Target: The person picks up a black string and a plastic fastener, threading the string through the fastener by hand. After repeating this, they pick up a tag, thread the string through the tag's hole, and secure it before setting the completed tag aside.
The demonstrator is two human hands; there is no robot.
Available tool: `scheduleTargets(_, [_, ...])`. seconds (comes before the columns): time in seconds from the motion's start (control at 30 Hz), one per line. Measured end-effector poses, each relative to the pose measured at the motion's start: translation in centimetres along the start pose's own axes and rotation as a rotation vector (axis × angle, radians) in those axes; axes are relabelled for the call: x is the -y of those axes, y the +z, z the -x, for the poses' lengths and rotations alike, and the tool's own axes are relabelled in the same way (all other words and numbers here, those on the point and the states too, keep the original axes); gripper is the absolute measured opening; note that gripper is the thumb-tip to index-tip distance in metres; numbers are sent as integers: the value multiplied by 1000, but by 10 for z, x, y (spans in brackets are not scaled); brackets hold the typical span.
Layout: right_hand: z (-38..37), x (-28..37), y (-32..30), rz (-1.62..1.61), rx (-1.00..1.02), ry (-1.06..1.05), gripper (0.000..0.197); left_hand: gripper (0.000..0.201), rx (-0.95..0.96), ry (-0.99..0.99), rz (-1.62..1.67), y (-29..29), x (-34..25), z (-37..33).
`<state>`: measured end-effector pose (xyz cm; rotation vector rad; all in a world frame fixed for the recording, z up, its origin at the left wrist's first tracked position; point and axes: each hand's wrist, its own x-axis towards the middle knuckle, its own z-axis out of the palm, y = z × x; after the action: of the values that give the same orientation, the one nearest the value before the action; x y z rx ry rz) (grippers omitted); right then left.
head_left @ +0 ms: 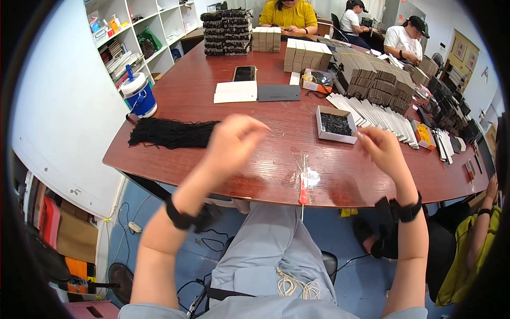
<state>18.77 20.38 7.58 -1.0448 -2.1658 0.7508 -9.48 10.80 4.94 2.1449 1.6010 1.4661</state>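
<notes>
My left hand (234, 143) is over the table beside the near end of a bundle of black cords (172, 133). Motion blurs its fingers, so I cannot tell whether they hold anything. At the near right corner of a white box (355, 139) of small black pieces (336, 124), my right hand (381, 151) has thumb and fingers drawn together. Whatever is in that pinch, if anything, is too small to name. Between the hands, a slim red-handled tool (303, 189) lies under clear tape at the table's front edge, its thin tip jutting past the edge.
A fan of white card sleeves (374, 118) spreads beside the box, with tall stacks of grey card (374, 74) behind. White cards (235, 92), a dark card (279, 93) and a phone (245, 73) lie farther back. A blue jug (141, 98) stands left. Several people sit around.
</notes>
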Motion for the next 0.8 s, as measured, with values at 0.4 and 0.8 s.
scheduleTargets(0.4, [-101,-87,38,560,-27,-119,23,10,69,-634,1129,54,-61,45])
scheduleTargets(0.8, [-93,-98,49,504,-130,-185,15,8,-16,-553,1054,49,-58,50])
